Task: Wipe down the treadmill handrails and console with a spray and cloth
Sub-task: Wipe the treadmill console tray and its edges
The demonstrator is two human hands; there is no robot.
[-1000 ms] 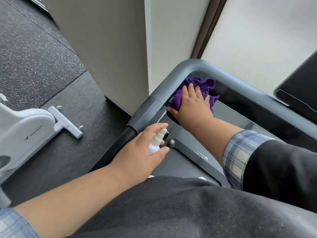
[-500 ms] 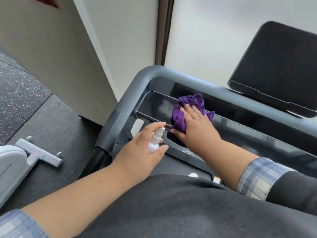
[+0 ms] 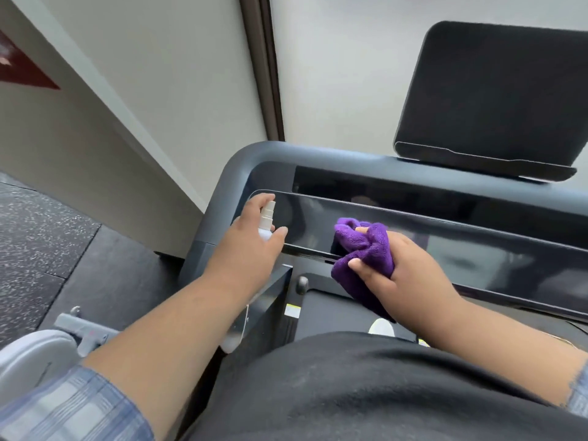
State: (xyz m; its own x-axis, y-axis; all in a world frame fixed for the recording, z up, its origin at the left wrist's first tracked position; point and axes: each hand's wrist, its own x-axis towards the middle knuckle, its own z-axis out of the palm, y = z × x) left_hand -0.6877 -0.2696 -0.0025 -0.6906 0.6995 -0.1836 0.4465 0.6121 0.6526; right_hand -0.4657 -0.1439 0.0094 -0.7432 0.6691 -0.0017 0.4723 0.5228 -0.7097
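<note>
a dark window post (image 3: 262, 68) runs up the middle of the back, with a pale frosted pane (image 3: 343, 74) to its right and a cream wall (image 3: 133, 100) to its left. below that wall lies speckled black rubber floor (image 3: 38, 237), and a white machine base (image 3: 41, 354) sits on it at the near left.

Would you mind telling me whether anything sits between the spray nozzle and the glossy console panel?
Nothing visible does. The left hand holds the spray bottle right over the panel's left end, and the cloth, bunched in the right hand, sits off to the right.
</note>
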